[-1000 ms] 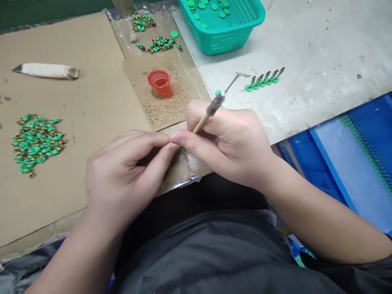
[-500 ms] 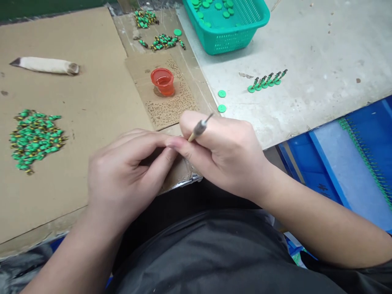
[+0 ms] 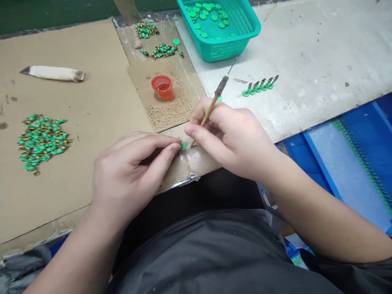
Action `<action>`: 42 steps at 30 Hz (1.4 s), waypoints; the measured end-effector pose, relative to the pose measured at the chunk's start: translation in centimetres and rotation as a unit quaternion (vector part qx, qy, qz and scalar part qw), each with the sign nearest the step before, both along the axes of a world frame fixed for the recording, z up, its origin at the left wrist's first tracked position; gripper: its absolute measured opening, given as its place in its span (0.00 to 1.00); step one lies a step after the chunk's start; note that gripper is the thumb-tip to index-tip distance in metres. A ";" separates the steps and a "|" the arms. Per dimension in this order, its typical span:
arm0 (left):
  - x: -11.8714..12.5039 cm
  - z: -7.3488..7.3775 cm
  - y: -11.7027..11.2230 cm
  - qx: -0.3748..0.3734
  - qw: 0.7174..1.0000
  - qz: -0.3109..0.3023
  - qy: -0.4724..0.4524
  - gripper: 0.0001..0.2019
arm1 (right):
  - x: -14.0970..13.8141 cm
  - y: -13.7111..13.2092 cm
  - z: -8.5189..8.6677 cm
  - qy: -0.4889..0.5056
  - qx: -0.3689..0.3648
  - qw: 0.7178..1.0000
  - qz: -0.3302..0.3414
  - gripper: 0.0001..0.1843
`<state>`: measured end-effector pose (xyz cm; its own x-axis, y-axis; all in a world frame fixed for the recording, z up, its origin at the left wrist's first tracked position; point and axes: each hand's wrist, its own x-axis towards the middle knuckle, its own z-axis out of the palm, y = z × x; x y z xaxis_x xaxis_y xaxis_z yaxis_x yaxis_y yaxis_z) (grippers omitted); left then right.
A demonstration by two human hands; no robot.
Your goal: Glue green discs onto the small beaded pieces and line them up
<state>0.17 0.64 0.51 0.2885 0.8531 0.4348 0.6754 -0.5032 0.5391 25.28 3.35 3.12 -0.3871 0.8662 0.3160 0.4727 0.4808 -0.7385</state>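
Note:
My left hand (image 3: 131, 175) pinches a small green disc piece (image 3: 183, 145) between thumb and forefinger, just above the cardboard's near edge. My right hand (image 3: 232, 136) grips a thin paintbrush (image 3: 214, 102) like a pen; its wooden end points down at the green piece and its dark bristle end sticks up and away. The two hands sit a finger's width apart. Whatever lies under my left fingers is hidden.
A small red paint cup (image 3: 162, 86) stands on a speckled cardboard scrap. A pile of green painted pieces (image 3: 41, 141) lies at left, more pieces (image 3: 162, 50) at the back. A teal basket (image 3: 219, 26) holds green discs. A row of finished pieces (image 3: 260, 85) and blue trays (image 3: 352, 163) are at right.
My hands were pressed together fingertip to fingertip; they have come slightly apart and the green disc shows between them. The brush has swung more upright.

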 end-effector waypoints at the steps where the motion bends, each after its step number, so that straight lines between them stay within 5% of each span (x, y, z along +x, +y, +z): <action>1: 0.0 0.0 0.0 -0.003 1.000 0.005 0.000 0.05 | 0.1 0.0 0.0 -0.003 -0.006 1.000 0.015 0.12; 6: 0.4 -0.3 -0.2 0.008 1.000 0.020 0.005 0.07 | -0.4 -0.1 -0.4 0.011 0.006 1.000 -0.007 0.21; 12: 0.5 -0.2 -0.2 0.006 1.000 0.015 0.005 0.06 | -0.5 -0.1 -0.7 -0.005 0.020 1.000 0.012 0.16; 32: 0.2 -0.1 -0.5 -0.001 1.000 0.029 0.008 0.05 | -1.5 1.2 -0.9 0.059 0.043 0.996 0.044 0.23; 42: 0.8 0.1 -0.9 -0.010 0.998 0.058 0.012 0.05 | -1.9 1.7 -1.2 -0.031 0.000 0.999 0.010 0.29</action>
